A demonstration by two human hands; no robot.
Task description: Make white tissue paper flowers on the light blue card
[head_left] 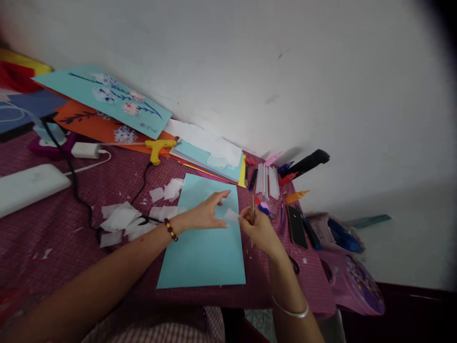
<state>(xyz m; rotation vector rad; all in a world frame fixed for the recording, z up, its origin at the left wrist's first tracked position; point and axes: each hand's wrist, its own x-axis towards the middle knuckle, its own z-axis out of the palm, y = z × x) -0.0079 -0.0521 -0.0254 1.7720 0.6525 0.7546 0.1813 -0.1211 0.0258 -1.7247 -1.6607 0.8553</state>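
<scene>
A light blue sheet of paper (210, 259) lies on the table in front of me. Above it my left hand (209, 212) is open, thumb and fingers spread apart with nothing between them. At the sheet's right edge my right hand (259, 231) is closed, its fingertips pinching a small white paper square (231, 215). A thin brown stick (252, 207) stands up through the same hand; whether it is a pencil I cannot tell. Left of the sheet, more white paper squares (123, 216) lie in a loose pile.
A yellow glue gun (159, 147) lies behind the pile, its black cord running forward. Coloured sheets (203, 155) are stacked at the back, beside a flower picture (117, 97). White glue sticks (267, 181), a phone (297, 226) and a white power strip (32, 186) flank the work.
</scene>
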